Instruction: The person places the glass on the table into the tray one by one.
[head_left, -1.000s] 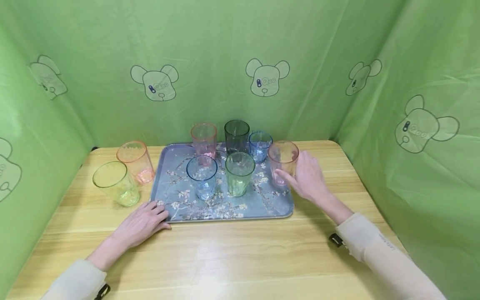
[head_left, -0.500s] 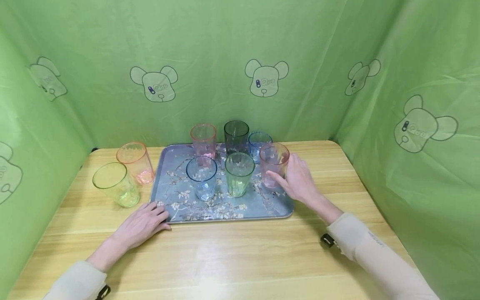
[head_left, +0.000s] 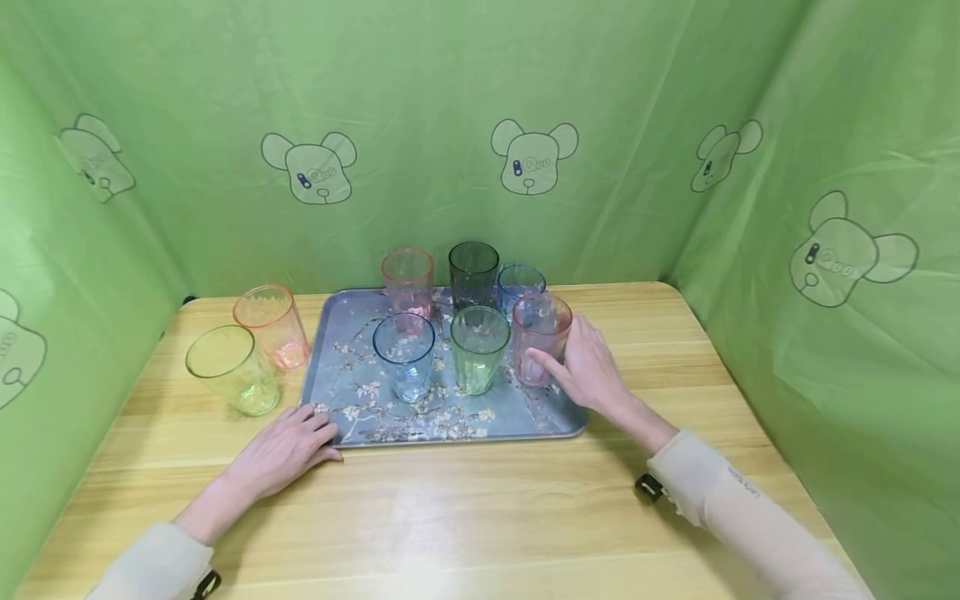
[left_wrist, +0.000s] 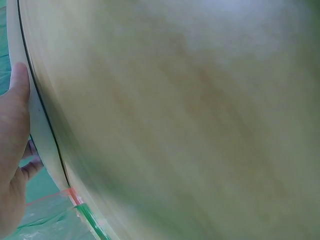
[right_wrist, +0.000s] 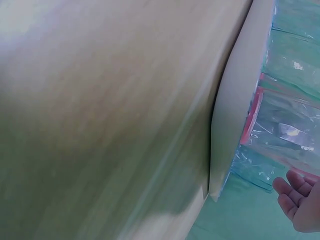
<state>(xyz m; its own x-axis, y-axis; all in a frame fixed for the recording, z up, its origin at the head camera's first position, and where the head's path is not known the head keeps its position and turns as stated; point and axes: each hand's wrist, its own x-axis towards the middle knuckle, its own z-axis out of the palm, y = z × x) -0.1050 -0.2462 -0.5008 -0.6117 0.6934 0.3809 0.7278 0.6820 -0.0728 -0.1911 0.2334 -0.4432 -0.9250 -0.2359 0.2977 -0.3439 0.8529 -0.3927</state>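
Observation:
In the head view, my right hand (head_left: 594, 362) grips a pink clear tumbler (head_left: 538, 327) from its right side, thumb across the front. The tumbler stands upright at the right part of the blue floral tray (head_left: 435, 423). In the right wrist view, the curled fingers (right_wrist: 287, 195) show beside that tumbler's wall. My left hand (head_left: 281, 450) holds the tray's front left corner, its thumb along the front rim. Close to the pink tumbler are a green tumbler (head_left: 480, 354) and a short blue glass (head_left: 517, 285), the latter partly hidden behind it.
Also on the tray are a blue tumbler (head_left: 405, 358), a dark grey tumbler (head_left: 473, 275) and a red-rimmed pink tumbler (head_left: 408, 283). On the wooden table (head_left: 480, 517), left of the tray, stand a yellow-green tumbler (head_left: 232, 367) and an orange tumbler (head_left: 273, 325). Green curtains (head_left: 420, 83) enclose the table.
My right hand has moved the pink tumbler left and slightly toward me, closer to the green one. The left hand and the other glasses have stayed in place.

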